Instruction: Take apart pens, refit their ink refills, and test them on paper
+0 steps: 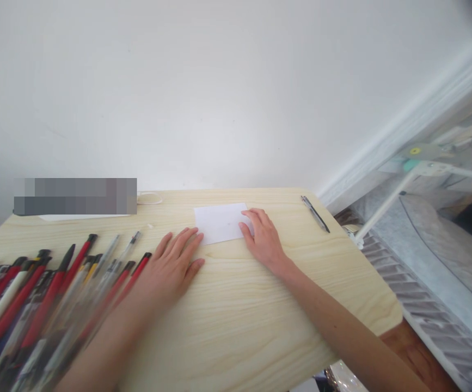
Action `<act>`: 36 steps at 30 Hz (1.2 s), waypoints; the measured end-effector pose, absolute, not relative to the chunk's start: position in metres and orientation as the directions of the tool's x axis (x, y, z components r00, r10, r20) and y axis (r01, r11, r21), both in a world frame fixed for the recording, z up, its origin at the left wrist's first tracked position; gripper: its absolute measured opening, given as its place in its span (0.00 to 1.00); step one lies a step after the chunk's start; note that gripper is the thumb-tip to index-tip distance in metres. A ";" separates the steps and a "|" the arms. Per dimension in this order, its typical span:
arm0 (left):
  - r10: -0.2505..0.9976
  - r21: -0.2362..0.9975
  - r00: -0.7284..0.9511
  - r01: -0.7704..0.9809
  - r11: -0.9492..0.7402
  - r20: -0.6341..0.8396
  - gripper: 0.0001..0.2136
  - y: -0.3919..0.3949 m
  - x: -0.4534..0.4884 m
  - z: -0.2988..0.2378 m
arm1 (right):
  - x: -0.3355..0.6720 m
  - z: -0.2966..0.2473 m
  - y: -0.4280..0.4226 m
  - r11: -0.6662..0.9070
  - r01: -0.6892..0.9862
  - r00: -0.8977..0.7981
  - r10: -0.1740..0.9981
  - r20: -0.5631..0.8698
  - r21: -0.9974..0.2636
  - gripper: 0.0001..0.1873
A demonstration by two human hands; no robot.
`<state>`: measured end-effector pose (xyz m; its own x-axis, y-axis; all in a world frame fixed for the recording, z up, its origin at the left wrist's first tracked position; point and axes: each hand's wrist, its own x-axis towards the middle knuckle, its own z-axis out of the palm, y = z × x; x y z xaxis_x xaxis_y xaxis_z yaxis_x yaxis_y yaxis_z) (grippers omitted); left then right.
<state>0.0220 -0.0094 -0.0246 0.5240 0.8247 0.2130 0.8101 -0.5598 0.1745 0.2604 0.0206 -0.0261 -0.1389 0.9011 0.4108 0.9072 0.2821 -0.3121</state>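
Note:
A small sheet of white paper (pixel 220 223) lies flat on the light wooden table (pixel 236 310). My left hand (pixel 174 262) rests palm down with its fingers spread, the fingertips close to the paper's lower left edge. Over the right edge of the sheet, my right hand (pixel 263 239) lies with its thumb and fingers apart and slightly curved, touching the paper without gripping it. Many pens (pixel 51 305), red, black, white and clear, lie side by side to the left of my left hand, partly covered by my left forearm.
A single dark pen (pixel 315 214) lies near the table's right edge. At the back left is a blurred-out object (pixel 76 197) with a white loop (pixel 151 198) beside it. A white wall (pixel 219 98) stands behind the table. To the right are a white metal frame (pixel 386 204) and bedding (pixel 443 245).

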 end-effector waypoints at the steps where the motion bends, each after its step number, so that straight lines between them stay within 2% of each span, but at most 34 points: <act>1: 0.826 0.183 0.519 0.810 -0.558 0.221 0.22 -0.010 0.022 -0.024 | 0.253 -0.026 0.022 0.292 0.903 -0.146 0.898 0.415 -0.316 0.18; 8: 0.873 0.257 0.454 0.835 -0.487 0.177 0.14 -0.013 0.017 -0.006 | 0.243 -0.029 0.023 0.299 0.904 -0.137 0.880 0.455 -0.306 0.19; 12: 0.934 0.147 0.302 0.932 -0.331 0.190 0.10 -0.014 -0.008 0.014 | 0.245 -0.031 0.022 0.305 0.904 -0.152 0.885 0.441 -0.301 0.19; 14: 0.959 0.085 0.226 0.966 -0.243 0.171 0.12 -0.014 -0.022 0.020 | 0.245 -0.032 0.023 0.305 0.906 -0.155 0.885 0.439 -0.295 0.19; 16: 0.980 0.047 0.183 0.981 -0.187 0.078 0.13 -0.014 -0.032 0.023 | 0.245 -0.032 0.023 0.301 0.907 -0.151 0.885 0.441 -0.295 0.19; 19: 0.985 0.043 0.167 0.985 -0.165 -0.037 0.14 -0.013 -0.035 0.024 | 0.245 -0.033 0.023 0.296 0.908 -0.147 0.887 0.438 -0.296 0.19; 26: 0.988 -0.003 0.144 0.989 -0.145 -0.054 0.17 -0.005 -0.016 0.030 | 0.247 -0.033 0.023 0.319 0.899 -0.160 0.878 0.452 -0.301 0.18; 31: 0.979 0.080 0.193 0.979 -0.188 -0.058 0.17 -0.001 0.001 0.036 | 0.236 -0.025 0.013 0.345 0.878 -0.151 0.858 0.491 -0.333 0.16; 33: 0.969 0.135 0.228 0.967 -0.214 -0.099 0.16 -0.001 0.011 0.037 | 0.225 -0.021 0.005 0.381 0.835 -0.159 0.857 0.490 -0.397 0.15; 36: 0.951 0.316 0.278 0.922 -0.225 -0.135 0.13 -0.001 0.025 0.031 | 0.211 -0.018 -0.004 0.435 0.709 -0.208 0.881 0.425 -0.555 0.13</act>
<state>0.0253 -0.0012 0.0313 0.2785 0.9509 -0.1353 0.9216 -0.2249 0.3164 0.2107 -0.0042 -0.0182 -0.2078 0.8808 0.4255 0.7087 0.4354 -0.5551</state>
